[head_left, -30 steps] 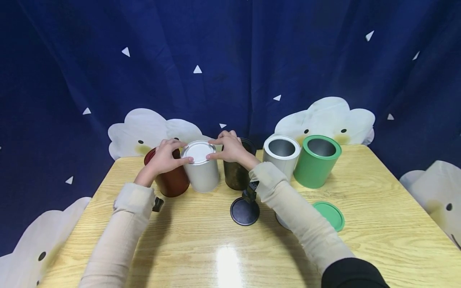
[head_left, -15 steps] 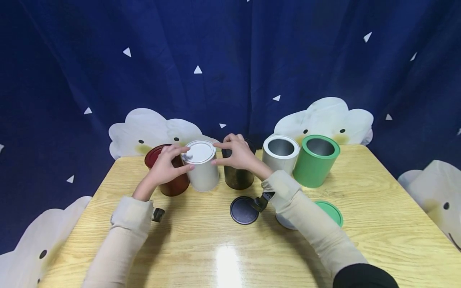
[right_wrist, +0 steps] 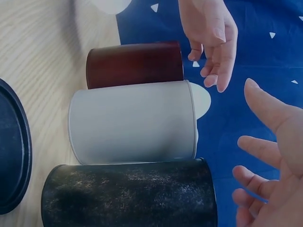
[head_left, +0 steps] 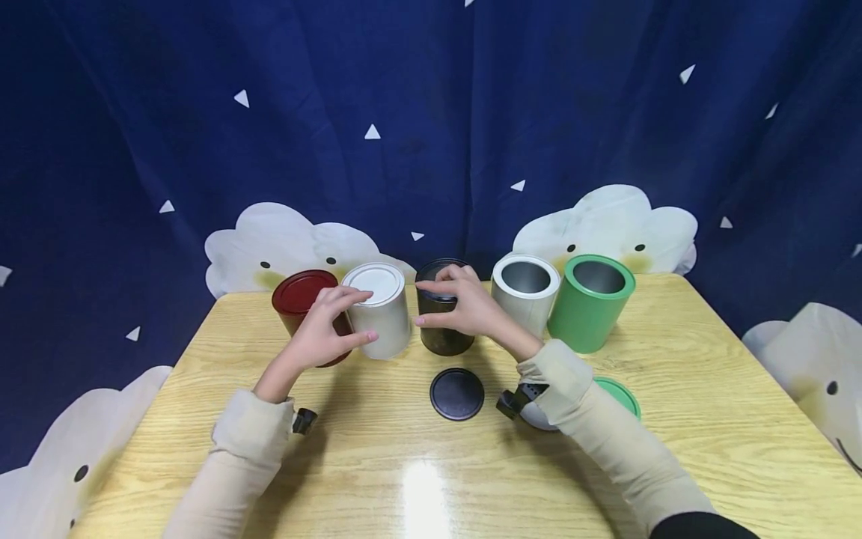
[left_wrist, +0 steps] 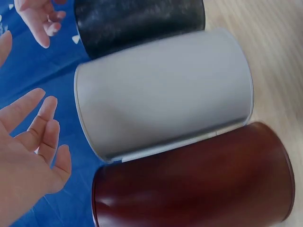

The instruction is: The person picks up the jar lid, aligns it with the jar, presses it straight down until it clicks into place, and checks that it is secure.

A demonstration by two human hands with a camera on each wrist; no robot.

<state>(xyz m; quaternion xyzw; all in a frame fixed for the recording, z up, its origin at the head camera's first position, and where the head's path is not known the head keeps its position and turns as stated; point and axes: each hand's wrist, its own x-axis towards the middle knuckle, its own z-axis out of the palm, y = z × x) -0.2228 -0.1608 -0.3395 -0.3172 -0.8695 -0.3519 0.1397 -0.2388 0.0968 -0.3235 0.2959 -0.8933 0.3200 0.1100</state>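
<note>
In the head view, my left hand (head_left: 328, 329) hovers before the lidded red can (head_left: 304, 292) and the white can (head_left: 385, 326), whose white lid (head_left: 373, 284) sits in its rim. Its thumb and fingers are spread with nothing between them. My right hand (head_left: 468, 303) is over the front of the black can (head_left: 447, 340), partly hiding it, and it too holds nothing. The left wrist view shows my left hand (left_wrist: 28, 151) apart from the white can (left_wrist: 165, 90). In the right wrist view, my right hand (right_wrist: 279, 165) is beside the black can (right_wrist: 132, 194), fingers parted.
Right of the black can stand an uncovered whitish can (head_left: 525, 299) and an uncovered green can (head_left: 589, 314). A black lid (head_left: 457, 394) lies on the wooden table (head_left: 350, 471). A white lid (head_left: 536, 419) and a green lid (head_left: 621, 395) are partly hidden by my right sleeve.
Both hands have come away from the white lid, which stays on its can. My left hand has drawn back toward me, and my right hand has moved right, over the black can.
</note>
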